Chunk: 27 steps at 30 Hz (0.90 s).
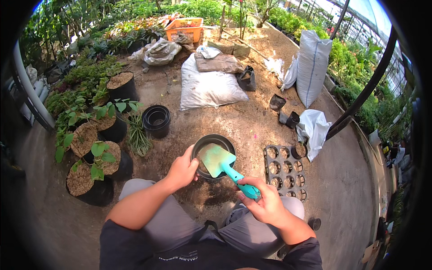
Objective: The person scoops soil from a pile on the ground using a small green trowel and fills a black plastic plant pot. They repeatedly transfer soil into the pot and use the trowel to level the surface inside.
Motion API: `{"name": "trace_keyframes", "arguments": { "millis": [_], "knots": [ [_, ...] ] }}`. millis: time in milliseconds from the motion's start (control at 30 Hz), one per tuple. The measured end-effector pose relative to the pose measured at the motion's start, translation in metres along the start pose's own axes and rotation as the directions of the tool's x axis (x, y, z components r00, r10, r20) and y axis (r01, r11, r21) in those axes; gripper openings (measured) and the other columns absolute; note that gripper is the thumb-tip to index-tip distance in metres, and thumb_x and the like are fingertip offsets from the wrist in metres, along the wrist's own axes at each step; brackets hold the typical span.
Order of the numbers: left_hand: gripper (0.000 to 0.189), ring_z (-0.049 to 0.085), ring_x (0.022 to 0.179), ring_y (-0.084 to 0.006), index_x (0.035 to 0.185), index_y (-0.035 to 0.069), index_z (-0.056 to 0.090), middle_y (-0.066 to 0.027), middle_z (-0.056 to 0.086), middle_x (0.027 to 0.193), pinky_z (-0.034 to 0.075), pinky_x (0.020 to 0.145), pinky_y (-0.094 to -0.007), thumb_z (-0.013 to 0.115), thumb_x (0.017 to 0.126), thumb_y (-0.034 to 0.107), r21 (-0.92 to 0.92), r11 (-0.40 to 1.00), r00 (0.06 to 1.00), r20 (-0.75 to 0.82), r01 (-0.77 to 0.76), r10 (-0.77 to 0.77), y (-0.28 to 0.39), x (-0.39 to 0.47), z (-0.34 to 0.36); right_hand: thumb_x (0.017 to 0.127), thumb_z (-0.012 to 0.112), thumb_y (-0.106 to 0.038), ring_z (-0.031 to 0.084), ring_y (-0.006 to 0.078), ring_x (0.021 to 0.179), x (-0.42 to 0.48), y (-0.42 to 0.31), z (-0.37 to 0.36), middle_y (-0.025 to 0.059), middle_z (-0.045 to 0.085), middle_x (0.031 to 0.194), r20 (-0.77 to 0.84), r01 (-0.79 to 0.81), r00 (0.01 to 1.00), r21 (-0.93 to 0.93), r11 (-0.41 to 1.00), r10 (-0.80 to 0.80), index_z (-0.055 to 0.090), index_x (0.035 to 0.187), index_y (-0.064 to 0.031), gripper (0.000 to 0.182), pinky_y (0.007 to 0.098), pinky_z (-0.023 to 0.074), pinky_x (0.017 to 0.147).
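My left hand grips the left rim of a round black plastic plant pot in front of my knees. In my right hand is a turquoise garden trowel, held by its handle. The trowel's blade, smeared with pale soil, lies over the pot's mouth and hides most of the inside. Whether the pot holds soil beneath the blade, I cannot tell. A nested stack of black pots stands beyond my left hand. Beside my right knee lies a black plastic seedling tray with round cells.
Several potted seedlings and a bundle of cut green stems are on the left. A full white sack lies ahead, topped by a brown board-like piece. An upright sack, a white bag and a dark pole stand right.
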<state>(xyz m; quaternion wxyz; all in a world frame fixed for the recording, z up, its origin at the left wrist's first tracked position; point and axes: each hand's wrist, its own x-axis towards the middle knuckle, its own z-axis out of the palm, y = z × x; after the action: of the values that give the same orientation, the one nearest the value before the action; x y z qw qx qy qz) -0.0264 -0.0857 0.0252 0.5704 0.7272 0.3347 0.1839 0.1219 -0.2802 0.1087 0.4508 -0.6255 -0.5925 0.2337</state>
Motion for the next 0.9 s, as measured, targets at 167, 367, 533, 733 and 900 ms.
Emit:
{"name": "trace_keyframes", "arguments": {
  "millis": [167,367,533,733,900],
  "knots": [
    [0.043,0.059,0.048,-0.0154,0.131,0.004,0.036,-0.0089,0.059,0.062,0.049,0.050,-0.0308,0.036,0.088,0.008,-0.076,0.996,0.996,-0.064,0.053,-0.058,-0.004,-0.004,-0.008,0.079,0.062,0.005,0.065,0.0187,0.085,-0.004,0.005,0.003,0.0123,0.067,0.092,-0.043,0.059,0.997,0.042,0.997,-0.057,0.052,0.111,-0.0034,0.034,0.0292,0.0501,0.075],
    [0.044,0.059,0.048,-0.0152,0.131,0.002,0.034,-0.0101,0.060,0.065,0.050,0.049,-0.0302,0.036,0.088,0.009,-0.141,0.987,0.990,-0.116,0.070,-0.086,-0.008,-0.001,-0.006,0.080,0.065,0.000,0.065,0.0168,0.088,-0.005,0.020,0.010,0.0117,0.067,0.093,-0.103,0.003,0.995,0.174,0.985,0.015,0.053,0.111,-0.0053,0.033,0.0289,0.0506,0.075],
    [0.044,0.059,0.047,-0.0153,0.132,0.001,0.032,-0.0097,0.061,0.066,0.050,0.048,-0.0289,0.035,0.089,0.008,-0.122,0.990,0.987,-0.136,0.069,-0.086,-0.024,0.011,-0.005,0.081,0.066,-0.004,0.066,0.0195,0.087,0.012,0.037,0.021,0.0127,0.067,0.094,-0.154,0.029,0.988,0.170,0.985,-0.003,0.054,0.111,-0.0072,0.032,0.0296,0.0514,0.073],
    [0.045,0.058,0.048,-0.0149,0.133,0.001,0.029,-0.0103,0.061,0.068,0.050,0.048,-0.0288,0.035,0.089,0.007,-0.166,0.985,0.976,-0.203,0.041,-0.075,-0.030,0.017,0.000,0.080,0.067,-0.007,0.068,0.0215,0.083,0.023,0.045,0.022,0.0142,0.066,0.093,-0.139,0.013,0.990,0.151,0.988,0.009,0.056,0.109,-0.0082,0.031,0.0311,0.0518,0.071],
    [0.043,0.059,0.049,-0.0149,0.132,0.000,0.029,-0.0106,0.060,0.070,0.050,0.046,-0.0287,0.036,0.090,0.007,-0.246,0.965,0.963,-0.225,0.094,-0.151,-0.034,0.023,0.002,0.081,0.066,-0.010,0.068,0.0215,0.081,0.028,0.051,0.023,0.0141,0.066,0.094,-0.142,0.114,0.985,0.090,0.989,-0.101,0.057,0.109,-0.0080,0.030,0.0304,0.0511,0.069]
  ]
}}
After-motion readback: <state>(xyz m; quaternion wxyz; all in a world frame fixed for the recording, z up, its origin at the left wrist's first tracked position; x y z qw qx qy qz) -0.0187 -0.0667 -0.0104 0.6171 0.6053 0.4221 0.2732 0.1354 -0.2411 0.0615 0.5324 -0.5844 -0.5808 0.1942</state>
